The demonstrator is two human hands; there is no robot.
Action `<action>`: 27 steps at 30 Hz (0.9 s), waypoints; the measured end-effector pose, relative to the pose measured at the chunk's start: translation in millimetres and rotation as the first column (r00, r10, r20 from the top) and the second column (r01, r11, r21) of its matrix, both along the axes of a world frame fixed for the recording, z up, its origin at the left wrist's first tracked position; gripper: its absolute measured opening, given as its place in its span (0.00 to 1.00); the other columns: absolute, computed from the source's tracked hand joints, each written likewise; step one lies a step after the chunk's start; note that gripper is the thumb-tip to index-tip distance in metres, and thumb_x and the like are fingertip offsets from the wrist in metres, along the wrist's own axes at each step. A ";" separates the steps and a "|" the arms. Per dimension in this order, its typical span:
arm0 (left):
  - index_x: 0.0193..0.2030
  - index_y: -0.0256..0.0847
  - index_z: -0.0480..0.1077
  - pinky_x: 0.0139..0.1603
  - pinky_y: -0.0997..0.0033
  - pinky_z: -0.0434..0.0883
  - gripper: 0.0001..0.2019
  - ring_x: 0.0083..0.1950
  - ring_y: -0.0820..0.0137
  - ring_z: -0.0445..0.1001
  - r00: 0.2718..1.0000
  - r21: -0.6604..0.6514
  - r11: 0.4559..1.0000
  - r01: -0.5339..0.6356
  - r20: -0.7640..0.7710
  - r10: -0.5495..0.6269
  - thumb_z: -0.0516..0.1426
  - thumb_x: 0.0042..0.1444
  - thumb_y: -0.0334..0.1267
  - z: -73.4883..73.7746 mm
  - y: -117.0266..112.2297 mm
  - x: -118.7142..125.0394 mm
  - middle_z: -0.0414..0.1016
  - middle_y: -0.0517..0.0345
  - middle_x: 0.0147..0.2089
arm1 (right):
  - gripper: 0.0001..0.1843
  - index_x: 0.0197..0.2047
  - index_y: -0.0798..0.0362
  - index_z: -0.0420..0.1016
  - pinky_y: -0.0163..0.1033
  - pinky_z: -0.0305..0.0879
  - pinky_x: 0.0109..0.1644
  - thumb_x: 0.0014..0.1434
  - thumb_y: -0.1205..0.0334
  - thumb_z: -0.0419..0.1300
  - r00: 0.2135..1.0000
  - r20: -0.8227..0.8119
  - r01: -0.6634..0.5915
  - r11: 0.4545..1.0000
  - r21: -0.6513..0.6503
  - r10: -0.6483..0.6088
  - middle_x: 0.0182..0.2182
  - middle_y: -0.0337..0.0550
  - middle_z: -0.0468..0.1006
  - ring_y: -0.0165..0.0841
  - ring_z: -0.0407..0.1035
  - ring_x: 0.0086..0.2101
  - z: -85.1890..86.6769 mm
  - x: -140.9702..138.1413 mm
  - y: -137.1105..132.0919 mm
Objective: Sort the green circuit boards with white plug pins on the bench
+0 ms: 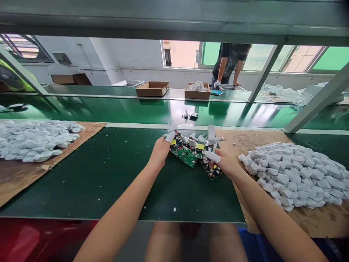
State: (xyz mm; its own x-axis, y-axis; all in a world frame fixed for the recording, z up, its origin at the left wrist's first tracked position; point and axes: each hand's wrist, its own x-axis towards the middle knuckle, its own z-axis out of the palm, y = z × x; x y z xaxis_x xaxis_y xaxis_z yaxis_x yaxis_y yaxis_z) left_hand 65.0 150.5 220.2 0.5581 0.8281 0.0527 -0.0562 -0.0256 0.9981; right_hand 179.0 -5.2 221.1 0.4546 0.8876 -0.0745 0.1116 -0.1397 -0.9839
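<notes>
Bare forearms [122, 203] reach over a flat dark-green surface [95, 182] to component-covered green circuit boards [187, 156]. Left of the boards lies a heap of rounded white pieces [35, 140]; right of them, a similar white heap [297, 174]; beyond, two open brown cardboard boxes [197, 95]. The left hand [160, 151] grips the boards' left end, the right hand [223, 160] their right, fingers closed.

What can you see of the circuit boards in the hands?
The circuit boards look green, with a darker board at the lower right, and are crowded with small parts, some yellow, some white. They overlap in a loose bunch, tilted at differing angles, over the bench. The left hand grips the left end, the right hand the right end. Their exact number is unclear.
</notes>
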 end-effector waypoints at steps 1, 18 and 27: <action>0.36 0.36 0.69 0.36 0.68 0.67 0.21 0.37 0.64 0.70 0.996 0.150 0.989 -0.020 -0.089 0.033 0.54 0.44 0.52 -1.1 4.7 -0.5 0.72 0.53 0.35 | 0.23 0.19 0.55 0.61 0.32 0.50 0.23 0.44 0.42 0.57 0.990 0.117 -0.068 0.996 -0.057 0.075 0.14 0.35 0.60 0.25 0.53 0.18 -1.1 -2.1 2.4; 0.47 0.37 0.67 0.54 0.56 0.59 0.18 0.53 0.59 0.63 0.841 0.744 0.430 0.512 -0.537 -0.072 0.49 0.51 0.42 -3.1 -19.2 -4.2 0.68 0.46 0.48 | 0.20 0.39 0.59 0.73 0.46 0.56 0.43 0.53 0.51 0.54 0.183 0.947 0.360 0.878 -0.316 0.266 0.40 0.59 0.68 0.47 0.60 0.43 -5.1 6.6 -0.9; 0.43 0.38 0.67 0.50 0.32 0.50 0.15 0.52 0.57 0.62 0.553 0.605 0.209 0.768 -0.792 0.259 0.48 0.49 0.29 -13.0 -46.5 4.0 0.69 0.45 0.45 | 0.21 0.38 0.58 0.73 0.45 0.57 0.42 0.50 0.48 0.56 0.231 0.957 0.427 0.865 -0.264 0.178 0.38 0.57 0.69 0.47 0.60 0.43 -12.8 2.2 9.3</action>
State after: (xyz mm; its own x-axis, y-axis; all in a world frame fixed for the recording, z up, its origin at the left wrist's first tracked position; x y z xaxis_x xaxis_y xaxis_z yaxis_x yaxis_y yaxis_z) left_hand 68.9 104.0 207.2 0.9619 0.2680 0.0544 0.2709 -0.9611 -0.0542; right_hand 181.2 4.1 208.3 0.5491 0.8136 0.1911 0.8262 -0.5629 0.0226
